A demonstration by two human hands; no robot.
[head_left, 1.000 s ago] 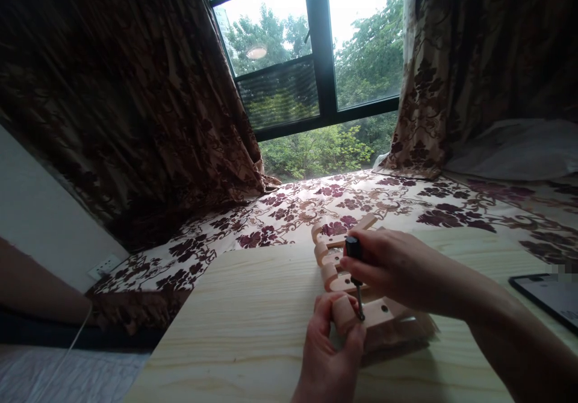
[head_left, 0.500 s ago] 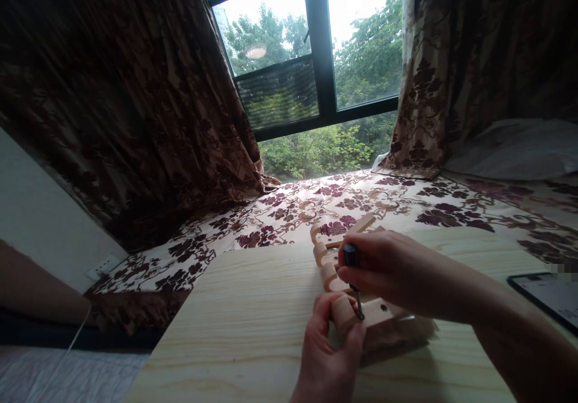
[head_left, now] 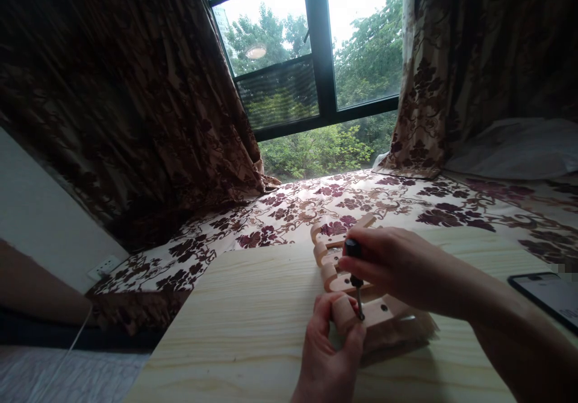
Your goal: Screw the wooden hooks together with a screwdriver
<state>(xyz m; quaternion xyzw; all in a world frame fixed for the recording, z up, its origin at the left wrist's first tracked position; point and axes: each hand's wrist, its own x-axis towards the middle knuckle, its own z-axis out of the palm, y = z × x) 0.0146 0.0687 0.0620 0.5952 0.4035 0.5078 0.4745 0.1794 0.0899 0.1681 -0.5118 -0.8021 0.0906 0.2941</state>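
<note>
My right hand (head_left: 377, 258) is closed around the dark handle of a screwdriver (head_left: 353, 247), its shaft pointing down. The tip meets a screw hole near the curved end of the nearest light wooden bracket (head_left: 378, 311). My left hand (head_left: 332, 343) pinches that bracket's rounded end between thumb and fingers. A second dark hole shows farther along the same piece. Several similar wooden brackets (head_left: 332, 278) with curled ends lie in a row behind it, partly covered by my right hand. Under the nearest bracket is a brownish wrapped bundle (head_left: 400, 334), its contents not clear.
The pale wooden board (head_left: 244, 312) carries all of this. A phone (head_left: 544, 294) lies at the right edge. Beyond the board stretches a floral cloth (head_left: 298, 210), reaching a window between patterned curtains (head_left: 180, 90). A wall socket (head_left: 105, 265) is at left.
My right hand has shifted its fingers on the screwdriver handle and opened them slightly, showing more of the lower handle. The bracket and my left hand stay put.
</note>
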